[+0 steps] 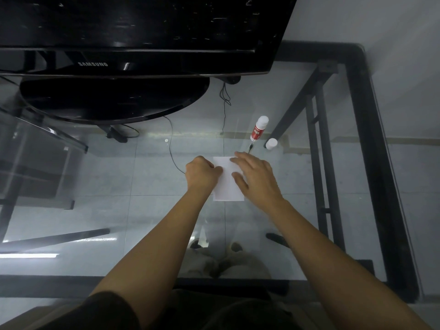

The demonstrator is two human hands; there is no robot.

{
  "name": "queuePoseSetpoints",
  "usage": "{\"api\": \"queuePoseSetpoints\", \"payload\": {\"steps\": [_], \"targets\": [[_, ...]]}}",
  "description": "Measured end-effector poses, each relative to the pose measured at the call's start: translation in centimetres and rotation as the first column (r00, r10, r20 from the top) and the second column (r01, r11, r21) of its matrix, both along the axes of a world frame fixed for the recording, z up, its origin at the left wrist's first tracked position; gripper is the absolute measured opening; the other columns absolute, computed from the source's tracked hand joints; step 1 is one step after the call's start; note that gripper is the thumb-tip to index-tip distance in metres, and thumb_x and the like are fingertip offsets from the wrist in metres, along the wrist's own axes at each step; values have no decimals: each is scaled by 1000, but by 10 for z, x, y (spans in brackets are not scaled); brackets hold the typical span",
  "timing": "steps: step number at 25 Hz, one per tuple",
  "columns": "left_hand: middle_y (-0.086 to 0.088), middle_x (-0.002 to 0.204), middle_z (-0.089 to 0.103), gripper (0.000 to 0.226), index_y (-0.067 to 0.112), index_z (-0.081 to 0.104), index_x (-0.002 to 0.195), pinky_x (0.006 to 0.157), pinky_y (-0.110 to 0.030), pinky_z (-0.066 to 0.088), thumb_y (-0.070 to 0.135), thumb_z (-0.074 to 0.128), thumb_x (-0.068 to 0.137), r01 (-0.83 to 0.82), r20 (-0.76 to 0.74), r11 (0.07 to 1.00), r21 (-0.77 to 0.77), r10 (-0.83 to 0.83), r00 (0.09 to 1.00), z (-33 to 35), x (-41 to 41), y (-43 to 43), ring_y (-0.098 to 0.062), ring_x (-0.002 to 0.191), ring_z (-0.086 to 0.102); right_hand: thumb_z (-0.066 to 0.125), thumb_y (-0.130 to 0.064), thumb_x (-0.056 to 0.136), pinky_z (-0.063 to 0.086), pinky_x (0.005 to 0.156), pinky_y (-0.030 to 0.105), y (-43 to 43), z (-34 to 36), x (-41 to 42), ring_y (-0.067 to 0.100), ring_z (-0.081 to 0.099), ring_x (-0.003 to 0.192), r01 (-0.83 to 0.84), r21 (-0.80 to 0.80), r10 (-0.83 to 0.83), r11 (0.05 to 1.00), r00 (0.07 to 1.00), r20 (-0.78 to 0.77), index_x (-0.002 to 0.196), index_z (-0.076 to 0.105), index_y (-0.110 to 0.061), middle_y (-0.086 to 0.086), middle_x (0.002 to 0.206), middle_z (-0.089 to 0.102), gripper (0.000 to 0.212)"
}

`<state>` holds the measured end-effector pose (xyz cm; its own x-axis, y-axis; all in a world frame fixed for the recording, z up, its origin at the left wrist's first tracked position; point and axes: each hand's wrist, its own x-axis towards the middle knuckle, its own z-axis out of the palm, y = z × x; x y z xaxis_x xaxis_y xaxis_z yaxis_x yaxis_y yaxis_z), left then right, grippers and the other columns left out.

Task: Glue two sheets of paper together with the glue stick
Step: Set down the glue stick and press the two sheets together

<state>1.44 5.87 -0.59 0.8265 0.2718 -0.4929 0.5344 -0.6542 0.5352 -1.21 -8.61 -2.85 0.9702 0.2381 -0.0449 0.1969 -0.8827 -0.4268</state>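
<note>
A small white paper (227,186) lies flat on the glass table (119,210); whether it is one sheet or two stacked I cannot tell. My left hand (202,173) is curled into a fist and presses on the paper's left edge. My right hand (254,176) lies flat with fingers spread over the paper's right side. Beyond the paper stands the glue stick (259,128), white with a red label. Its white cap (271,144) rests on the glass to the right of it, apart from both hands.
A black Samsung monitor (133,36) on a round black base (114,98) fills the back left. Cables (173,148) trail across behind the paper. The table's black frame (371,163) runs down the right side. Floor tiles and my feet show through the glass.
</note>
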Motion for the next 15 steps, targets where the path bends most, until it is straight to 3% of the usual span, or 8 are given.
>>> {"api": "queuePoseSetpoints", "payload": {"steps": [2,5,7,10,12,15], "targets": [[4,50,44,40,18,43,47,42,-17,30,18,65,80,-7,8,1000,-9,7,1000,-1,0,1,-12,48,44,37,-35,97,8,113,40,-12,-8,-8,14,13,143,-194,-118,186,974,980,-74,143,29,-22,-4,154,23,48],[4,53,47,36,16,46,51,43,-17,31,20,67,80,-4,24,1000,-11,4,1000,-1,1,2,-10,49,45,19,-46,97,-8,112,41,-18,-16,-15,4,-18,137,-261,-216,232,941,961,-151,147,2,-26,-12,152,-8,57],[-1,65,53,25,11,52,68,47,-20,35,27,68,80,23,27,999,24,-23,999,1,-3,4,-17,59,52,16,-48,96,-12,110,40,-17,-16,-15,4,-23,134,-261,-249,222,933,959,-175,147,-5,-27,-13,150,-14,58],[-9,93,57,49,8,49,101,64,-37,50,50,63,80,169,40,949,265,-186,982,-1,-15,11,-28,80,59,13,-52,95,-13,110,40,-16,-13,-13,6,-23,135,-269,-284,216,920,955,-204,146,-9,-28,-12,149,-18,61],[-13,106,54,60,7,45,108,73,-44,54,58,57,79,261,66,890,374,-306,950,-3,-22,17,-30,91,59,9,-54,93,-12,111,42,-15,-12,-13,10,-19,139,-270,-303,211,914,954,-214,146,-9,-27,-9,153,-15,62],[-14,109,52,66,7,45,110,76,-43,53,63,56,77,357,48,842,404,-409,911,-7,-26,29,-28,94,56,9,-53,93,-10,113,44,-14,-9,-14,13,-14,142,-273,-307,211,912,952,-221,146,-8,-26,-6,157,-10,62]]}}
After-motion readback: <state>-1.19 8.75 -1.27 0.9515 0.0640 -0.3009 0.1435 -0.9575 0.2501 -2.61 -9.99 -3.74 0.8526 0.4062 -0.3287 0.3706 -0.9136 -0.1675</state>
